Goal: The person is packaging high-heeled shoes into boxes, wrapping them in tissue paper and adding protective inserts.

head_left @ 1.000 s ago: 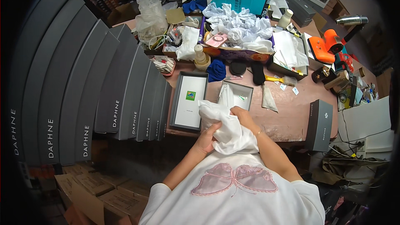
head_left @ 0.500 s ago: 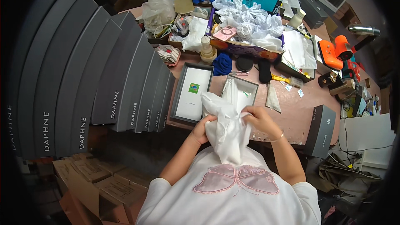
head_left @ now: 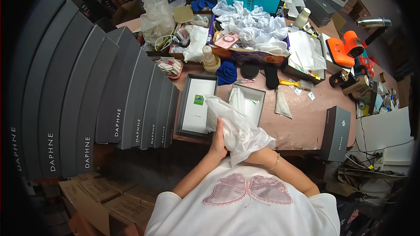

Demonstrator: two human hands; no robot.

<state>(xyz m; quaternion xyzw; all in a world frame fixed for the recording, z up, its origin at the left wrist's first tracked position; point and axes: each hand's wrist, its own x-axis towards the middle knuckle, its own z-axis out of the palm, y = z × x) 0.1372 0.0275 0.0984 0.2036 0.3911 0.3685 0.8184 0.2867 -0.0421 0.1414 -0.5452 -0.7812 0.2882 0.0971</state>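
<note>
1. Left hand [head_left: 217,142] closed on white tissue-like wrap [head_left: 236,129], thumb side up, gripping bundle's near left edge; right hand [head_left: 258,154] buried under wrap, grip not discernible.
2. Wrap held above bench [head_left: 306,126] edge, clear of surface, presumably for bunching.
3. Beyond: open grey box [head_left: 197,105], second tray [head_left: 247,102]; upright grey boxes [head_left: 131,105] fanned left.

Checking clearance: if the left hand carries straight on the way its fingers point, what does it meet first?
Left hand points up the crumpled white tissue paper it holds; beyond that, probably the open grey box with white insert. Depth unclear.
</note>
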